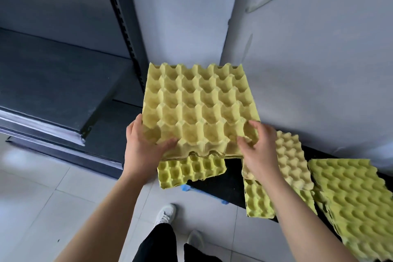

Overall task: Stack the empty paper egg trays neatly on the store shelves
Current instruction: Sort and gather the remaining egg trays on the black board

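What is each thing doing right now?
Big yellow paper egg tray, cups up, empty, held by both grips.
Left grip, holds its near left corner.
Right grip, holds its near right corner.
Yellow paper tray pile at right, lying bumps up.
Yellow paper tray below, lying cups up.

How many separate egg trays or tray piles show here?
5: held tray in left hand and right hand; lower tray beneath it; pale tray over green tray; far-right pile. Layers may hide more.

Five egg trays (200, 104) show, three at four o'clock; one left hand (142, 147), one right hand (259, 155); two shoes (165, 214) at six o'clock.
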The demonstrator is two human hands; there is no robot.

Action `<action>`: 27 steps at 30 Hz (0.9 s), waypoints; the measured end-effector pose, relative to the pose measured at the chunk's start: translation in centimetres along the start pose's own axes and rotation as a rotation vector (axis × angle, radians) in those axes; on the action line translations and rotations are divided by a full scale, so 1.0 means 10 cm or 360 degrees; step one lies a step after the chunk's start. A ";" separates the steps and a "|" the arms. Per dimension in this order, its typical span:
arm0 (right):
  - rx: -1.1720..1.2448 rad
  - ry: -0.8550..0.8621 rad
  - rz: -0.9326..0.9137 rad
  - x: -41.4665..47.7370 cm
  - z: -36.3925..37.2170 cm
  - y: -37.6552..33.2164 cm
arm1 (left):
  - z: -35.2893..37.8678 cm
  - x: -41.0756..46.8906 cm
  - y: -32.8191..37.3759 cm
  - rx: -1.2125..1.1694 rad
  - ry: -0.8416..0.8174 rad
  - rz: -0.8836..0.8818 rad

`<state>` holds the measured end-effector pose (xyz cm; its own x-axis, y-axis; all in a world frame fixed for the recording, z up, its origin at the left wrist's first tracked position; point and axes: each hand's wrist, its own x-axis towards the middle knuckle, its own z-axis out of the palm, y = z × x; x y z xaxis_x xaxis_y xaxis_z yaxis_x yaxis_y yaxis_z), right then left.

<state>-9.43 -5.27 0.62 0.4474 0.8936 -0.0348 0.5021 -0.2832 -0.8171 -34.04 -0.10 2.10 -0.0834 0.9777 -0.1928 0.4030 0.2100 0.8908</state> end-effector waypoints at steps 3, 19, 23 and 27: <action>0.0020 0.0031 -0.0116 -0.13 -0.13 -0.30 | -0.24 -0.22 0.25 -0.0051 0.0095 0.0102; 0.0068 -0.0307 -0.0634 -0.56 1.04 -1.99 | -2.26 -0.38 -0.22 -0.0361 0.0667 0.0006; 0.0073 -0.0404 -0.0642 -0.73 1.72 -2.41 | -2.92 -0.30 -0.51 -0.0384 0.0747 0.0013; 0.0087 -0.0415 -0.0653 -1.00 2.46 -2.86 | -3.74 -0.17 -0.82 -0.0441 0.0738 -0.0008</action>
<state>-46.50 2.48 10.19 0.0169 0.9872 0.1588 0.5557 0.1227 -0.8223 -71.31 -3.40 10.54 -0.5034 0.8625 -0.0513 0.1515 0.1465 0.9775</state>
